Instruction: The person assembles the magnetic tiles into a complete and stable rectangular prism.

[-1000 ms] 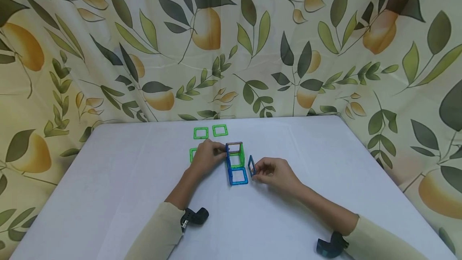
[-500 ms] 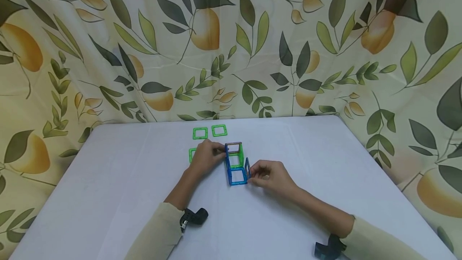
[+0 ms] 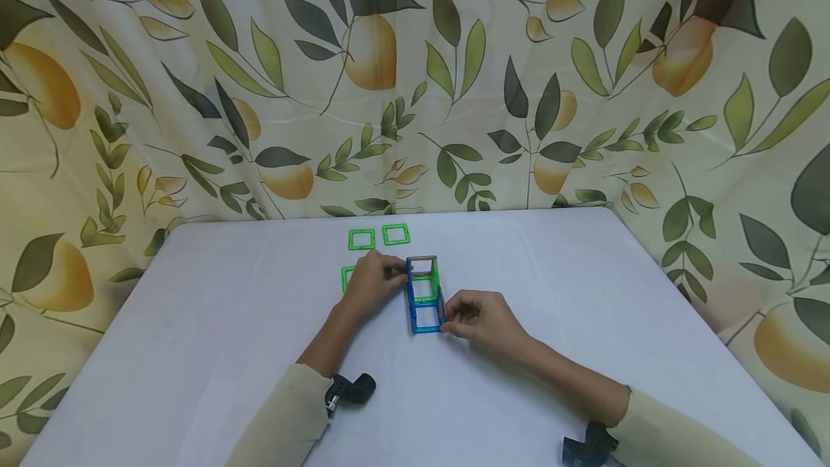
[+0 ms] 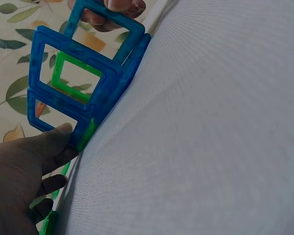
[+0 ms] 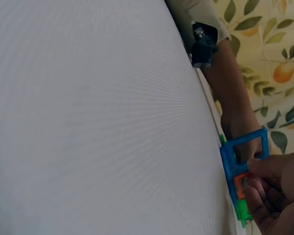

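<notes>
An open-topped structure of square magnetic tiles stands mid-table, with a blue left wall (image 3: 411,305), a blue base tile (image 3: 427,330) at the near end and a green base tile (image 3: 425,299) behind it. My left hand (image 3: 372,282) pinches the far part of the blue wall, thumb on its face in the left wrist view. On the other side my right hand (image 3: 488,319) pinches a blue magnetic tile (image 5: 245,138), held upright right at the base tile's right edge. An orange tile (image 5: 238,187) shows past it in the right wrist view.
Two loose green tiles, one at the left (image 3: 361,247) and one at the right (image 3: 397,242), lie flat behind the structure. Another green tile (image 3: 344,279) is partly hidden by the left hand. A patterned curtain (image 3: 467,164) hangs behind the white table (image 3: 583,272).
The right hand has moved left with its blue tile, from a gap beside the structure to its near right edge. The left hand has kept its hold in place.
</notes>
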`<state>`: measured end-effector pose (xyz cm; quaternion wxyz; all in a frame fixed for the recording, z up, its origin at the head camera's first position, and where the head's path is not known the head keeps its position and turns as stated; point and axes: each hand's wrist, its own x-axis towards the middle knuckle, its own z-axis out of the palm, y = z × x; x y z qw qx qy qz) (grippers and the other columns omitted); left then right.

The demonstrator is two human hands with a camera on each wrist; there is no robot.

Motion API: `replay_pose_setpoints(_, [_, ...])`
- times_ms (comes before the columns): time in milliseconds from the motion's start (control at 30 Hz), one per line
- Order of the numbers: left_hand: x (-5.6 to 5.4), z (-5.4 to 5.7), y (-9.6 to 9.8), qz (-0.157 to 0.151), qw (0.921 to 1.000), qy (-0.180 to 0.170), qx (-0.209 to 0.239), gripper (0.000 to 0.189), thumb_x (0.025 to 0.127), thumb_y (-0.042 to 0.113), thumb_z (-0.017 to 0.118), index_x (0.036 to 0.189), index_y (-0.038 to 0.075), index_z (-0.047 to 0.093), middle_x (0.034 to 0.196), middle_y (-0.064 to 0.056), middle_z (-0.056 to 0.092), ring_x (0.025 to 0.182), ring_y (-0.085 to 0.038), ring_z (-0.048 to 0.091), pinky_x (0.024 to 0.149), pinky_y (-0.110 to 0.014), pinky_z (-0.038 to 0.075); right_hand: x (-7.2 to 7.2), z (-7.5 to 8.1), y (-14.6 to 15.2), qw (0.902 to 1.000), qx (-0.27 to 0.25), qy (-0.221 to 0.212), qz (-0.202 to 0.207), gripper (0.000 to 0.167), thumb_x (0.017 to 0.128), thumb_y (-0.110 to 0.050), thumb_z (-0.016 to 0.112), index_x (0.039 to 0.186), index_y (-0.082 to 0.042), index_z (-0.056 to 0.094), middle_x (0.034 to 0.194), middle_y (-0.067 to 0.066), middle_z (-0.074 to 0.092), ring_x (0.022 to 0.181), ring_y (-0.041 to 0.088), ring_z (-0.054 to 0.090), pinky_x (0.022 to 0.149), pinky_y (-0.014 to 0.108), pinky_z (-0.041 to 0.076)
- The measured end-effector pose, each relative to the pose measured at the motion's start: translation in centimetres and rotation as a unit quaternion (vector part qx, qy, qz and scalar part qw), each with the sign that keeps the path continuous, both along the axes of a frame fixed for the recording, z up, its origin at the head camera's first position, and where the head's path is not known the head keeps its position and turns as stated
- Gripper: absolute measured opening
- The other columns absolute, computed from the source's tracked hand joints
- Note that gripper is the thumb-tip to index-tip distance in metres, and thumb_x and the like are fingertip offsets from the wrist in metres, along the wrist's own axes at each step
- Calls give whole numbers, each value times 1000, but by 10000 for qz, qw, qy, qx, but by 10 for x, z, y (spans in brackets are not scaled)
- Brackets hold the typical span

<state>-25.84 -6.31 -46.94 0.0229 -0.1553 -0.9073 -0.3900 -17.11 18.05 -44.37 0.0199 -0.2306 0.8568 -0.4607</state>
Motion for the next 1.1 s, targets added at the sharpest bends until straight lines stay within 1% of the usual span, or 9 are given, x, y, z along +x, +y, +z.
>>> replay_pose_setpoints(233, [1, 1, 0, 63, 10000, 29, -44, 22, 94, 14, 81, 115, 10, 81, 106, -1, 71, 96, -18, 56, 86, -37, 47, 0, -1, -1, 10000, 22, 64, -12, 15, 84, -1, 87, 93, -5, 76, 80, -7, 69, 73, 10, 61, 66, 25, 54])
replay_pose_setpoints(467, [3, 2, 0, 24, 10000, 88, -11, 21, 94, 13, 81, 114, 9, 81, 104, -2, 71, 95, -18, 55, 84, -37, 47, 2, -1, -2, 10000, 77, 42, -40, 16, 84, -1, 87, 94, -5, 75, 80, -7, 68, 73, 10, 61, 67, 25, 54])
replay_pose_setpoints(667, [3, 1, 0, -1, 9999, 133, 36, 20, 93, 13, 82, 113, 9, 82, 104, -2, 71, 94, -19, 56, 84, -37, 47, 2, -2, -1, 9997, 225, -88, 68, 22, 82, 4, 86, 100, -3, 74, 84, -5, 67, 75, 13, 61, 67, 25, 53])
replay_pose_setpoints(800, [1, 0, 0, -39, 9997, 227, 17, 20, 93, 13, 82, 112, 9, 81, 104, -2, 73, 96, -18, 57, 86, -38, 47, 1, 0, 2, 9991, 397, -35, 114, 27, 82, 11, 79, 104, -3, 73, 88, -3, 68, 78, 13, 61, 69, 27, 55])
replay_pose_setpoints(867, [-1, 0, 1, -40, 9996, 278, -25, 20, 93, 13, 82, 112, 9, 82, 104, -1, 75, 96, -18, 57, 86, -37, 47, -2, 1, 4, 9987, 510, -12, 21, 29, 82, 14, 74, 105, -4, 72, 89, -3, 68, 80, 14, 61, 71, 27, 55])
replay_pose_setpoints(933, [-1, 0, 1, -22, 9995, 297, -49, 20, 92, 13, 82, 112, 9, 82, 102, 0, 75, 95, -18, 56, 85, -37, 47, -5, 2, 7, 9982, 566, -52, -169, 30, 82, 15, 69, 105, -4, 71, 90, -2, 67, 82, 16, 61, 73, 27, 55])
replay_pose_setpoints(1000, [-1, 0, 1, -4, 9996, 281, -43, 20, 93, 12, 82, 113, 9, 82, 99, 0, 73, 94, -18, 55, 84, -37, 46, -9, 3, 9, 9973, 576, -171, -410, 29, 84, 15, 66, 107, -4, 70, 92, -1, 66, 84, 17, 61, 75, 27, 54])
replay_pose_setpoints(1100, [1, 1, 1, 17, 9997, 261, 14, 20, 92, 11, 82, 112, 8, 82, 95, 1, 70, 91, -18, 54, 82, -37, 46, -17, 4, 11, 9957, 495, -366, -697, 27, 89, 11, 64, 112, -2, 69, 96, 2, 66, 89, 20, 60, 80, 30, 55])
